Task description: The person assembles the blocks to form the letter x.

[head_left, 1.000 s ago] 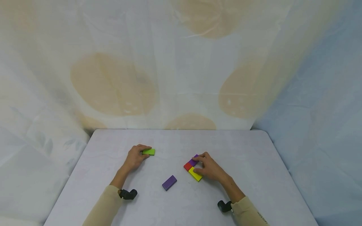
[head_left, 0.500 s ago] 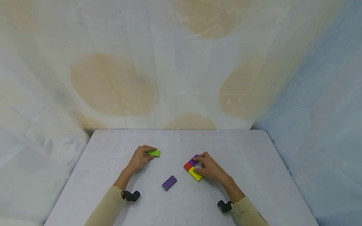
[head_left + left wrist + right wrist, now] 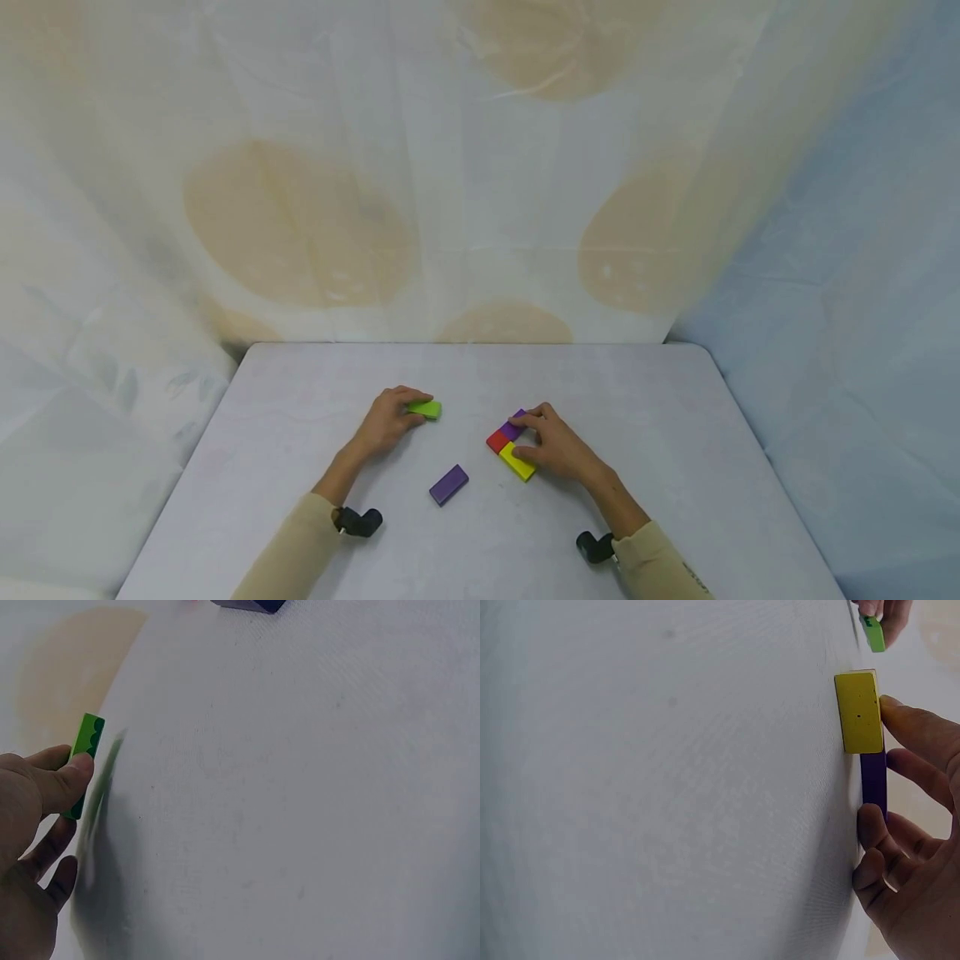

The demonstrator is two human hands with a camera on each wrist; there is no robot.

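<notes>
- The left hand [image 3: 390,423] lies on the tabletop [image 3: 675,417], left of the middle, and its grip is closed on a green block [image 3: 426,408].
- In the left wrist view the thumb and fingers [image 3: 64,780] pinch this green block [image 3: 82,761] at one short end; the other end sticks out free.
- The green block is at the fingertips of the left hand, low over the tabletop; I cannot tell if it touches the surface.
- The right hand [image 3: 558,446] rests on a small group of blocks right of the middle: a yellow block [image 3: 517,461], a red block [image 3: 497,441] and a purple block [image 3: 513,429], all touching each other.
- The right grip is around this group: the thumb touches the near side of the yellow block and the curved fingers touch the far purple block.
- In the right wrist view the yellow block [image 3: 859,711] lies flat and the purple one [image 3: 873,778] is just behind it, between the fingers [image 3: 919,735].
- A second purple block [image 3: 449,484] lies alone on the tabletop, between the two hands and closer to the person, touching nothing.
- A small black camera [image 3: 358,522] sits at each wrist, at the end of a beige sleeve [image 3: 296,550].
</notes>
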